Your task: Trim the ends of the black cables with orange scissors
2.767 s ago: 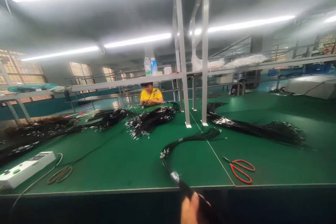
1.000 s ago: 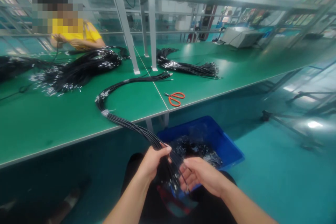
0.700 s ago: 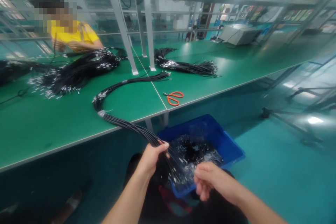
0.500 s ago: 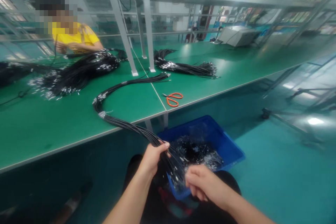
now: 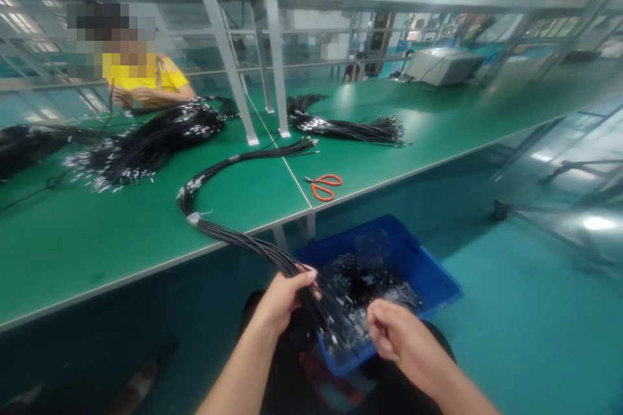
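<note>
My left hand [image 5: 291, 295] is wrapped round a bundle of black cables [image 5: 253, 243]. The bundle runs from the green table over its front edge, and its metal-tipped ends hang below my hand, over the blue bin [image 5: 435, 285]. On the table the bundle curves back, bound with clear wrapping at a few points. My right hand [image 5: 396, 331] is closed above the bin's near right side, apart from the cable ends. Whether its fingers pinch anything cannot be made out. Inside the bin lies a dark heap of small black and clear pieces [image 5: 363, 282].
Orange-handled scissors [image 5: 325, 189] lie near the edge of the green table [image 5: 243, 198]. More black cable bundles [image 5: 160, 136] and another bundle [image 5: 350, 126] rest behind, by the shelf posts [image 5: 277, 78]. Across the table sits a person in yellow [image 5: 168, 78]. A grey-white box [image 5: 445, 66] stands further right.
My right hand has moved a little to the right, away from the cable ends. My left hand keeps its hold on the bundle. The view has shifted slightly.
</note>
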Demonstrator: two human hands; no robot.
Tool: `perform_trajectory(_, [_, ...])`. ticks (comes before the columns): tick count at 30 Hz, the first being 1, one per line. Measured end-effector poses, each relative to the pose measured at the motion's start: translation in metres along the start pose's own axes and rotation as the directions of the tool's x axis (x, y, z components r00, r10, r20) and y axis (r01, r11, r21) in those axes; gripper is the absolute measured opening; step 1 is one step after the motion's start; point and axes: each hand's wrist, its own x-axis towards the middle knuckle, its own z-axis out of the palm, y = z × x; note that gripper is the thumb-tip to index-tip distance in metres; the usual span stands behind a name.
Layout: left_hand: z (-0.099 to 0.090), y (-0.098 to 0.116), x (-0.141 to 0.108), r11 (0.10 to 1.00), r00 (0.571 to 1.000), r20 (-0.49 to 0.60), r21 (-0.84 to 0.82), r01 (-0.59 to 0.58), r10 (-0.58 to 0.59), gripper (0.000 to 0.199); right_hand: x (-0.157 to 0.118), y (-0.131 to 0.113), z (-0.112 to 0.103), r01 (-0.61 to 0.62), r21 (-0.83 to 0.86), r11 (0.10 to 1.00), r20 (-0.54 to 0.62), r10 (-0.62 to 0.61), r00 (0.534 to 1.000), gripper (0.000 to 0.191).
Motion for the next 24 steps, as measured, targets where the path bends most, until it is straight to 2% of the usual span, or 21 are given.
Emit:
perform_trajectory(4, [-0.004,0.002,-0.005,1.000,0.998,0.062,-0.011,-0.015,0.015,0.017,0.017,-0.003,0.005,0.071,0.026,0.997,-0.040,-0.070,0.997,0.037])
perform_trajectory(9, [-0.004,-0.003,-0.006,0.998,0.997,0.072,-0.057,-0.029,0.033,0.023,0.029,-0.009,0.035,0.033,-0.123,0.992,0.164,-0.013,0.986,0.033])
perform_trajectory(12, [-0.001,-0.012,-0.010,0.993,0.997,0.058,-0.105,-0.048,0.054,0.025,0.029,-0.011,0.043,0.049,-0.190,0.981,0.221,-0.006,0.975,0.029])
perform_trajectory(16, [0.000,-0.022,-0.020,0.992,0.995,0.087,-0.121,-0.046,0.057,0.023,0.029,-0.006,0.040,0.051,-0.212,0.976,0.217,-0.004,0.976,0.029])
perform_trajectory(21, [-0.002,-0.021,-0.028,0.993,0.996,0.090,-0.118,-0.008,0.019,0.017,0.033,0.002,0.033,0.027,-0.187,0.982,0.152,0.002,0.988,0.028])
perform_trajectory(24, [0.003,-0.022,-0.027,0.990,0.997,0.068,-0.142,-0.025,0.035,0.017,0.032,0.002,0.031,0.012,-0.174,0.985,0.145,0.014,0.989,0.027])
